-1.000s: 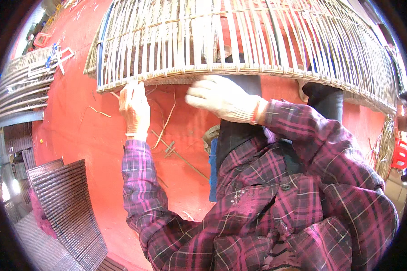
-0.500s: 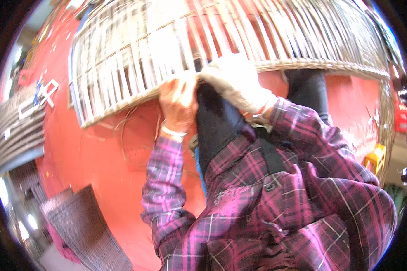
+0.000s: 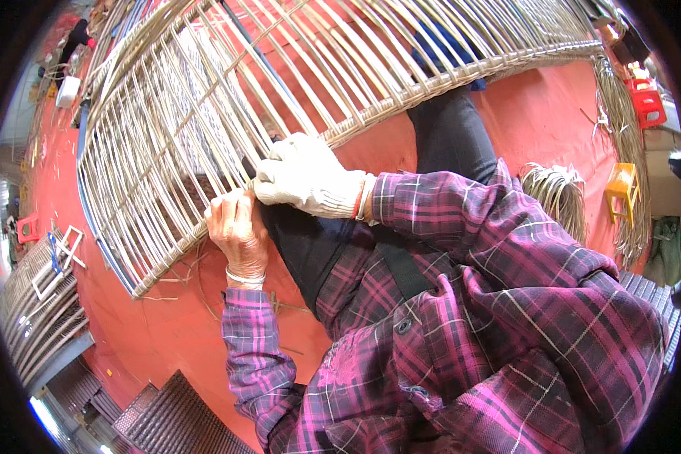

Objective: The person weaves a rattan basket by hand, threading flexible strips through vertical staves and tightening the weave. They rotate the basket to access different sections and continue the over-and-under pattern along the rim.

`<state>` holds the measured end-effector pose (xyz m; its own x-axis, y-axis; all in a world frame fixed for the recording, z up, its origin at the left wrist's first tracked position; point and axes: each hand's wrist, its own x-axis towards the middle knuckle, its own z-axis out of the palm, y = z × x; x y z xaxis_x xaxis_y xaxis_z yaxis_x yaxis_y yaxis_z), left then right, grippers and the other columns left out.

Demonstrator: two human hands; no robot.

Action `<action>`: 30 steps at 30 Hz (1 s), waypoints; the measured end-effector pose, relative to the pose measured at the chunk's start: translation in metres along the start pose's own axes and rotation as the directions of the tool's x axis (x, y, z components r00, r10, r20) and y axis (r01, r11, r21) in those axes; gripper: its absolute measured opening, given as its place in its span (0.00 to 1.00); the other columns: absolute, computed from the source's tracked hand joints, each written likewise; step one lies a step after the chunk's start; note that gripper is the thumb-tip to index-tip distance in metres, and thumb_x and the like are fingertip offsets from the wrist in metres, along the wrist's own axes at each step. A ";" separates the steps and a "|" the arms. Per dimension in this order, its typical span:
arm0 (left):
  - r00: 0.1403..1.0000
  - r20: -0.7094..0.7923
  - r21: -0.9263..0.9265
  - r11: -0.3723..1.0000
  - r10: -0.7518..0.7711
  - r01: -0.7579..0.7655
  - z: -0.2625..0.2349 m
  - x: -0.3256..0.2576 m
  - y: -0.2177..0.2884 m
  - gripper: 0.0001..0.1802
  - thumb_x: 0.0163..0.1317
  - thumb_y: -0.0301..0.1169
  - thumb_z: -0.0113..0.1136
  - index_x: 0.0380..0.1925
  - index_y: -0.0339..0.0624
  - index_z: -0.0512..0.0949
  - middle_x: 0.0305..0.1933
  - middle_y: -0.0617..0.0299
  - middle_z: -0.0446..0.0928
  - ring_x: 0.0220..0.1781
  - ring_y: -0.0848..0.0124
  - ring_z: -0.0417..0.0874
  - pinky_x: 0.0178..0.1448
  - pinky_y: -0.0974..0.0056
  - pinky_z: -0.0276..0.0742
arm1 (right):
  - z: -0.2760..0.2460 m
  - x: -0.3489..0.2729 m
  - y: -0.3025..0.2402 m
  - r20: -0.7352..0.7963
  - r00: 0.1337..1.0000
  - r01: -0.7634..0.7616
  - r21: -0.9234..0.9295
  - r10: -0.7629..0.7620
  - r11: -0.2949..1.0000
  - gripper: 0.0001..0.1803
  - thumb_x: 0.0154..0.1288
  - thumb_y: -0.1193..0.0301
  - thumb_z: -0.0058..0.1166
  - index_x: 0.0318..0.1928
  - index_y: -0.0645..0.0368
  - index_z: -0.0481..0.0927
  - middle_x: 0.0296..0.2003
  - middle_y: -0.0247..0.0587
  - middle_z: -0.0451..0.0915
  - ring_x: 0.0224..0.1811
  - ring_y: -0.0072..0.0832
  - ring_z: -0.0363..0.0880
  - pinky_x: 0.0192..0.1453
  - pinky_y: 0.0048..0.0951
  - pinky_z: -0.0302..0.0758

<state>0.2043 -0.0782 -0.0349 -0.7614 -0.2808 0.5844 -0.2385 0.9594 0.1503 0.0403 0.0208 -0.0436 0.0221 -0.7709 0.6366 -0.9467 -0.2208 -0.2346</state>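
A large wicker panel (image 3: 147,178) of thin grey-beige strands slants across the upper part of the view, its braided edge toward me and partly over my legs. My left hand (image 3: 237,231) is bare, with a white band at the wrist. Its fingers are bent tightly over that braided edge. Right beside it, my right hand (image 3: 306,178) wears a white knitted glove and is closed at the same edge. The glove covers part of the edge, so any loose strand inside the fist is hidden.
Red sheeting (image 3: 181,333) covers the floor. Dark woven panels (image 3: 178,416) lie at the lower left, below stacked curved wicker pieces (image 3: 49,306). On the right are a coil of strands (image 3: 556,193), a yellow stool (image 3: 622,193) and a red stool (image 3: 647,104).
The view has turned, and the panel now appears more tilted. Both hands sit lower and farther left in the picture, still together at the braided edge. The coil of strands has come into view.
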 end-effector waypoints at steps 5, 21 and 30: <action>0.999 -0.035 0.024 0.999 -0.031 0.032 0.003 -0.012 -0.001 0.11 0.59 0.20 0.64 0.42 0.38 0.83 0.42 0.55 0.79 0.46 0.55 0.79 0.53 0.52 0.74 | -0.025 -0.009 0.008 -0.089 0.991 0.112 0.173 -0.098 0.979 0.14 0.60 0.68 0.51 0.46 0.55 0.77 0.41 0.38 0.78 0.43 0.38 0.78 0.50 0.39 0.74; 0.995 -0.068 -0.093 0.994 -0.072 0.065 0.040 0.013 0.044 0.16 0.54 0.22 0.66 0.46 0.43 0.84 0.46 0.59 0.78 0.51 0.58 0.76 0.57 0.52 0.66 | -0.057 -0.049 0.051 -0.009 0.993 -0.116 -0.134 0.116 0.984 0.12 0.59 0.71 0.58 0.44 0.47 0.82 0.40 0.30 0.80 0.46 0.36 0.77 0.54 0.40 0.71; 0.999 -0.040 -0.163 0.987 -0.020 0.013 0.039 0.033 0.047 0.13 0.49 0.21 0.57 0.36 0.41 0.82 0.39 0.57 0.80 0.45 0.57 0.81 0.50 0.53 0.75 | -0.052 -0.021 0.034 0.009 0.998 -0.066 -0.121 0.067 0.990 0.10 0.54 0.68 0.58 0.38 0.48 0.83 0.31 0.32 0.78 0.37 0.36 0.78 0.43 0.39 0.73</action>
<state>0.1447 -0.0436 -0.0402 -0.7314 -0.2989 0.6130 -0.1472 0.9468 0.2860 -0.0092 0.0608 -0.0268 -0.0388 -0.7897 0.6123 -0.9780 -0.0957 -0.1854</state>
